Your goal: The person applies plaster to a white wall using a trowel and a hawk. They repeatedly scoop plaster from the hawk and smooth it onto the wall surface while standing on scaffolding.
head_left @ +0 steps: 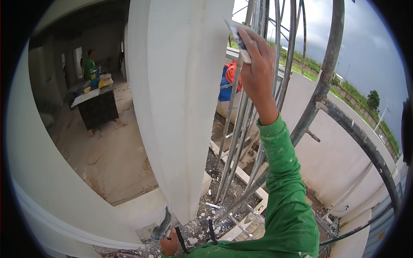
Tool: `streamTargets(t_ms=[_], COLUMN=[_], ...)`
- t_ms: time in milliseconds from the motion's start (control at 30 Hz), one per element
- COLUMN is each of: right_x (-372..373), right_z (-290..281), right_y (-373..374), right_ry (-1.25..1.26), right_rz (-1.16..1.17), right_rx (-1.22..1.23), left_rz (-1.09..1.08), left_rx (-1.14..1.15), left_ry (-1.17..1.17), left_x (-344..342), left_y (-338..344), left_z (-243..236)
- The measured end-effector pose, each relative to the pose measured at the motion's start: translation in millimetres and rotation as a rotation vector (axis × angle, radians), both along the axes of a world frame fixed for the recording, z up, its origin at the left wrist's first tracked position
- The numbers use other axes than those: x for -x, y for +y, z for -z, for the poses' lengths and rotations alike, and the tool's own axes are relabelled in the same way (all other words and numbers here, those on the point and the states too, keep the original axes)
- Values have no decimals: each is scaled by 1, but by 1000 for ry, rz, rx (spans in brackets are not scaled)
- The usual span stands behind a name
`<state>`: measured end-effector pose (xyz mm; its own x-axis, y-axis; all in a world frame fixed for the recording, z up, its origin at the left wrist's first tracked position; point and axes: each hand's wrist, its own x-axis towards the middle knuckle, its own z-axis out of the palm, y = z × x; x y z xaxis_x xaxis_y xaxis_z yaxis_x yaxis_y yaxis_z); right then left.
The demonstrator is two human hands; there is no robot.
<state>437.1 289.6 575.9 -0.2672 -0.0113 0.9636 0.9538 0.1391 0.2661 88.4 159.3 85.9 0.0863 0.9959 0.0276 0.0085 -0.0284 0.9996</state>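
Observation:
My right hand (259, 75) is raised high, its fingers closed round a putty knife (238, 41). The pale, smeared blade is at the right edge of a white column (176, 94); whether it touches the surface I cannot tell. Low down, near the column's foot, my left hand (168, 244) is closed round a curved, putty-smeared trowel (162, 225). Its grip is mostly hidden by my fingers. My right arm wears a green sleeve (284, 185) spotted with white.
Scaffold pipes (322, 92) and upright metal bars (234, 165) stand close on the right. Rubble and splashed putty (202, 232) cover the ground below. Through the opening at left, a person in green (89, 65) stands behind a dark counter (98, 109) with containers. A boundary wall (327, 146) runs outside.

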Motion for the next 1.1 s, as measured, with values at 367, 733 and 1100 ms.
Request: streamTargets(t_ms=[367, 733, 1100], right_x=[14, 23, 23], right_z=[-108, 195, 463], right_y=[22, 20, 18], right_ry=[-167, 45, 226], right_rz=[-81, 98, 121], right_rx=[42, 228, 531], left_rz=[22, -3, 57], left_rx=[94, 141, 262], left_ry=[-47, 0, 148], left_x=[5, 28, 47], left_y=[-9, -3, -10], left_z=[0, -11, 16])
